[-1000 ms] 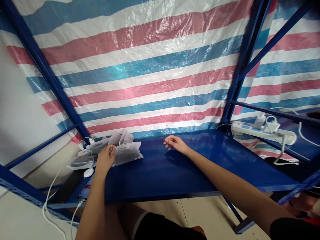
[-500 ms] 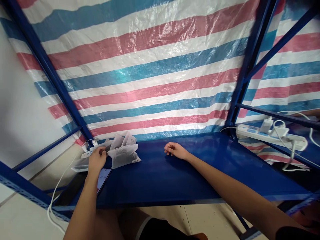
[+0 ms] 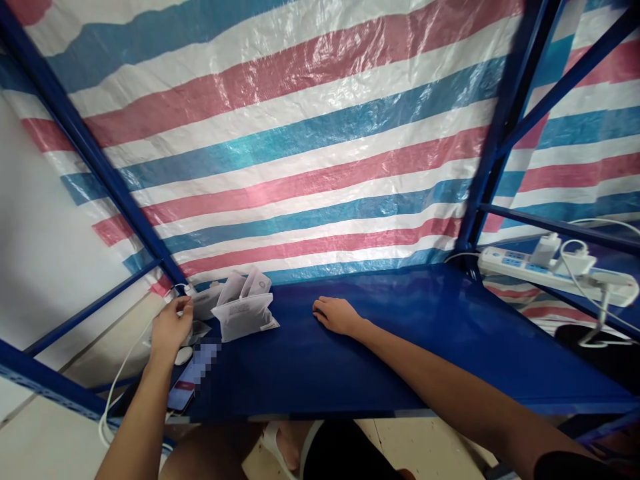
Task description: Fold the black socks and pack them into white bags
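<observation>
My left hand (image 3: pixel 173 323) is at the left end of the blue shelf, its fingers curled together beside the frosted plastic pouches. What it holds, if anything, is hidden. One frosted pouch (image 3: pixel 245 319) stands upright at the front of the group, with more behind it. Below the hand lie a small white rounded object (image 3: pixel 183 355) and a phone (image 3: pixel 193 377) with its screen lit. My right hand (image 3: pixel 336 315) rests on the middle of the shelf (image 3: pixel 380 360), fingers bent under and closed, with nothing seen in them.
A striped tarp (image 3: pixel 300 153) hangs behind the shelf between blue metal posts. A white power strip (image 3: pixel 555 270) with plugs is at the right, beyond the frame bar. A white cable (image 3: pixel 117 377) hangs at the left edge.
My left hand has shifted left, away from the standing pouches, uncovering the white rounded object and more of the phone. My right hand has lowered slightly, its fingers now curled down against the shelf.
</observation>
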Demonstrator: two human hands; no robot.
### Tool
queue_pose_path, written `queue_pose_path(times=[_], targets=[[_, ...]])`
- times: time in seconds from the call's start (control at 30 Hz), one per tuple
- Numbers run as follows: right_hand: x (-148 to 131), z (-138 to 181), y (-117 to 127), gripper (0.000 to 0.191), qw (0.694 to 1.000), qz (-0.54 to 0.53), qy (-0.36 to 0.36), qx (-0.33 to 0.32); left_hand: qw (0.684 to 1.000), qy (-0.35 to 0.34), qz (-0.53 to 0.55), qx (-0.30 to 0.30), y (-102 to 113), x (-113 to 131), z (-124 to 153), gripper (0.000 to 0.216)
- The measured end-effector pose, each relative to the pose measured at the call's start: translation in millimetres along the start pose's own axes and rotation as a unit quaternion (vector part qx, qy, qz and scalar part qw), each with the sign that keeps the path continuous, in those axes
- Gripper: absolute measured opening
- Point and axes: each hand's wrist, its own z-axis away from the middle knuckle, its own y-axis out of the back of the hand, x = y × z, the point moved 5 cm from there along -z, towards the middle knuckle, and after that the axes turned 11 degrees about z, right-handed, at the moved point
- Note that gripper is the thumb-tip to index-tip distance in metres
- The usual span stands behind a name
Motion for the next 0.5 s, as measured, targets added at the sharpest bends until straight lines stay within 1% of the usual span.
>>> queue_pose_path(times=[0.07,0.1,0.17,0.23,0.3,0.33,0.4,0.47,0.5], targets=[[-4,1,2,0.015,1.0,0.018,0.004,-0.014,1.0,0.0,0.004,0.0,2,8,-2,0.025],[-6,1,2,0.017,0.999,0.026,0.005,-0.023,1.0,-0.014,0.016,0.008,4,17,-1,0.025],[-8,0,3,0.021,0.998,0.042,0.006,-0.043,0.995,-0.07,0.061,0.046,10,44,10,0.026],[-10,-2,4,0.026,0.997,0.052,0.005,-0.064,0.976,-0.152,0.119,0.101,15,79,35,0.028],[-10,-3,5,0.028,0.995,0.056,0.003,-0.078,0.953,-0.226,0.157,0.124,13,113,70,0.023],[-10,-3,5,0.029,0.995,0.057,0.002,-0.084,0.944,-0.26,0.176,0.103,7,127,88,0.02],[-11,-4,6,0.029,0.994,0.057,0.003,-0.091,0.925,-0.31,0.217,0.027,-13,147,122,0.016],[-12,-5,5,0.029,0.994,0.06,0.003,-0.094,0.906,-0.335,0.249,-0.067,-38,155,150,0.021],[-12,-5,5,0.029,0.993,0.062,0.002,-0.096,0.899,-0.338,0.264,-0.092,-49,153,160,0.021]])
